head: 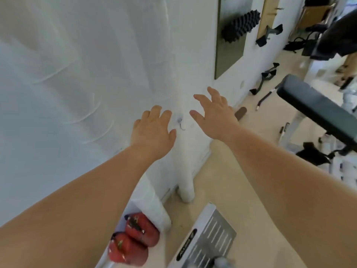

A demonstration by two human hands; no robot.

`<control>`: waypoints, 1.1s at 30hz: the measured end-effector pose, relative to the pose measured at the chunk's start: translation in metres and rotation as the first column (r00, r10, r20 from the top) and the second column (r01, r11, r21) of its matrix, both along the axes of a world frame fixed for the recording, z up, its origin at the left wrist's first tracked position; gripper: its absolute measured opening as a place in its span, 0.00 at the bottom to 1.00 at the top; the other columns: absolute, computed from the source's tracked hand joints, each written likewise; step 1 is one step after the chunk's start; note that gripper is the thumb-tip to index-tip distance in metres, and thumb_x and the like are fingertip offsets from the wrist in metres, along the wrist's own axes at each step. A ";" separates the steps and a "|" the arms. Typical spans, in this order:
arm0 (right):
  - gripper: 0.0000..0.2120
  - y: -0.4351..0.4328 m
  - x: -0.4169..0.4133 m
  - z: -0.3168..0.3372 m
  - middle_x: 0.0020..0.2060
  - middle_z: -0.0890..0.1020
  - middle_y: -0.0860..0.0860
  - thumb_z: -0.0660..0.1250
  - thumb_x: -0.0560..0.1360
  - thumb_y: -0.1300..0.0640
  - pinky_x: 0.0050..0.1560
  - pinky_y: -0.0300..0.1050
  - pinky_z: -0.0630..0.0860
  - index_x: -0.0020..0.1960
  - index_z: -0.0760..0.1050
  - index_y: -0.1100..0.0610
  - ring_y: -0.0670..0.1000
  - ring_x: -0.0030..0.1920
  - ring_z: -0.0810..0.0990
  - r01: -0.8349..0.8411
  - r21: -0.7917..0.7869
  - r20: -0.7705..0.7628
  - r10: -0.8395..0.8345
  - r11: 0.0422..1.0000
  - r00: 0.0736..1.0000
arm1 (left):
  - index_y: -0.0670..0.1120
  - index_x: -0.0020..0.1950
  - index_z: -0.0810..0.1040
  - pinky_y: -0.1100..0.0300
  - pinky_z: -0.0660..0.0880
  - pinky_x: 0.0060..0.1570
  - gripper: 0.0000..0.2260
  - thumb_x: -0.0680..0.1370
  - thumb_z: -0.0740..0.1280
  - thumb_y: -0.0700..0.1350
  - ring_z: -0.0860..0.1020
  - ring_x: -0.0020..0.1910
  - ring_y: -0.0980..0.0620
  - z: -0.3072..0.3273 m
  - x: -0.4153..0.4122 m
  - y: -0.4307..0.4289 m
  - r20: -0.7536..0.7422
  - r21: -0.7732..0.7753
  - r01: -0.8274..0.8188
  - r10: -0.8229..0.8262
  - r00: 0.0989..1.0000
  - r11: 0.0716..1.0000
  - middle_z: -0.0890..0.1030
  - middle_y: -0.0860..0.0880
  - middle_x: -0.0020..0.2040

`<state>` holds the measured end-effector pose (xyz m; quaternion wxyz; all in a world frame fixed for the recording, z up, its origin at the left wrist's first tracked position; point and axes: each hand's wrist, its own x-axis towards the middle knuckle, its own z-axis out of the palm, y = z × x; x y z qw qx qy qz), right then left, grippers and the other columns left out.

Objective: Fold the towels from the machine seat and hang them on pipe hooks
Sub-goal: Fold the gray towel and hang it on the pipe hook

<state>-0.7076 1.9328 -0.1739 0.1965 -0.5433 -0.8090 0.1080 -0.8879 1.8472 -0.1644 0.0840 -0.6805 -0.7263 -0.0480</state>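
At the bottom edge of view, nearest the camera: two rounded red objects (135, 236) with a glossy skin, side by side and touching; what they are cannot be told. Just right of them is a flat grey metal plate (210, 233) with rows of slots and a black label strip, over a pale beige floor (241, 171). Above the red objects stands a white column (154, 200) with a nubby surface; towel or moulding, cannot tell. Beside it a round white pipe (186, 176) rises from the floor against the wall (77, 74), which is white with faint curved ridges, blurred. On the pipe sits a small bent metal hook (180, 123), bare. Left hand (154, 130): back to camera, fingers spread and lightly bent, empty, just left of the hook. Right hand (214, 115): fingers spread wide, empty, just right of the hook and slightly above it. The hook lies between the two hands, apart from both. To the right is a long padded seat (316, 115), dark grey-blue with a smooth cover and rounded end, tilted. Farther back: a dark olive rectangular panel (228, 55) on the wall, a black ridged roller (241, 24) across it, a light wooden board (267, 14), and black straps (266, 76) on the floor.
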 end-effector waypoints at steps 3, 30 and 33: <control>0.28 -0.043 0.008 -0.072 0.82 0.49 0.51 0.57 0.81 0.38 0.75 0.60 0.58 0.79 0.58 0.43 0.58 0.79 0.53 0.065 -0.151 0.064 -0.056 0.986 0.996 | 0.51 0.76 0.64 0.47 0.69 0.65 0.24 0.82 0.59 0.58 0.65 0.72 0.42 -0.073 -0.003 -0.026 0.099 -0.131 0.077 -0.064 0.993 0.988 0.59 0.46 0.78; 0.27 -0.262 0.191 -0.746 0.75 0.65 0.56 0.56 0.80 0.33 0.72 0.60 0.63 0.77 0.61 0.38 0.61 0.74 0.63 0.320 -0.879 0.411 0.222 0.354 0.884 | 0.49 0.75 0.66 0.44 0.70 0.68 0.23 0.82 0.60 0.54 0.69 0.70 0.40 -0.729 0.192 -0.144 0.413 -0.839 0.445 -0.167 0.895 0.313 0.66 0.44 0.75; 0.28 -0.270 0.198 -0.781 0.74 0.66 0.56 0.55 0.80 0.34 0.71 0.62 0.61 0.77 0.62 0.41 0.62 0.73 0.63 0.304 -0.890 0.399 0.259 0.339 0.879 | 0.51 0.80 0.61 0.46 0.66 0.72 0.26 0.83 0.61 0.52 0.64 0.76 0.40 -0.763 0.204 -0.149 0.425 -0.870 0.456 -0.187 0.886 0.187 0.57 0.45 0.81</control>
